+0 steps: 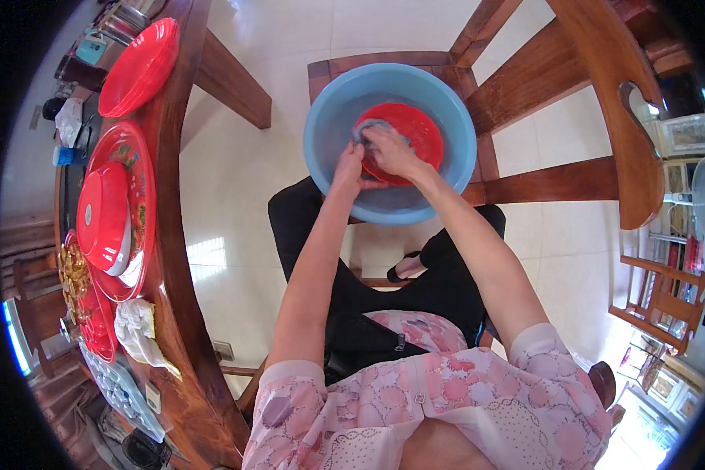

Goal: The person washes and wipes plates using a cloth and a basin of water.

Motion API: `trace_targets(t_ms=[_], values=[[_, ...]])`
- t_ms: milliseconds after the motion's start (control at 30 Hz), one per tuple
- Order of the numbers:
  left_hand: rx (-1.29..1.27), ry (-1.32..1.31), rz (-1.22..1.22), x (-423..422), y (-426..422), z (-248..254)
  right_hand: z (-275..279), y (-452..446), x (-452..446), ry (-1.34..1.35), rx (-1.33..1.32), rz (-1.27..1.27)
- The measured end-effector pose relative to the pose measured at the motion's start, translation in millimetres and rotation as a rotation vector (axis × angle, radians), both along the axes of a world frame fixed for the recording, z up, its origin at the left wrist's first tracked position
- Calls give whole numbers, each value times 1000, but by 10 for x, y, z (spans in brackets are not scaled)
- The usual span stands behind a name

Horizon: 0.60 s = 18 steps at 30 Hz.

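Observation:
A light blue basin [315,149] with water in it stands on a wooden chair [486,160] in front of me. Inside it lies a round red plate [424,141]. My left hand [351,171] holds the plate by its left edge, its fingers partly hidden. My right hand [392,153] presses a greyish cloth [374,125] against the plate's upper left part, fingers bent over it.
Along the left runs a wooden table [182,313] bearing stacked red plates [139,66], a red tray [145,188] with an upturned red bowl [103,215], and a white cloth [137,325]. The chair's back [642,157] rises at the right.

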<state>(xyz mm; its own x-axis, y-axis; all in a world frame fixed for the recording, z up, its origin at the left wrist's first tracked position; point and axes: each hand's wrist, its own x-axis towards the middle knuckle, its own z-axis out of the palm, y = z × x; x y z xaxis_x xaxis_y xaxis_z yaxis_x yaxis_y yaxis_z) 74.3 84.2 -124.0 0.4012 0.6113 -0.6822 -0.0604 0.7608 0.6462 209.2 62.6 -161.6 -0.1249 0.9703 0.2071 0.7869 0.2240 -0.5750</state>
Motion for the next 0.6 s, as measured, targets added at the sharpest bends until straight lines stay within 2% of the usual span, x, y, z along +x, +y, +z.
trace_targets(t_ms=[33, 100, 200, 233, 300, 333, 400, 433, 500, 600], values=[[-22, 35, 30, 5, -2, 20, 70, -22, -52, 84, -75, 101], [4, 21, 50, -14, 8, -65, 29, -70, -79, 123, 8, 107], [90, 45, 73, -42, 70, -290, 467, -287, 35, -50, -305, 169], [145, 83, 74, -24, 56, -294, 527, -340, 78, -52, -308, 165], [163, 96, 69, 10, 0, -234, 616, -420, 149, -180, -534, 153], [187, 115, 70, 10, -11, -163, 643, -431, 165, -181, -533, 152], [161, 126, 61, 12, -50, -14, 667, -449, 162, -396, -582, -62], [136, 137, 53, 8, -60, 13, 570, -459, 193, -392, -581, -59], [96, 136, 50, 8, -44, 58, 384, -438, 266, -389, -414, -231], [43, 124, 42, 27, -61, 110, 168, -358, 333, -349, -369, -301]])
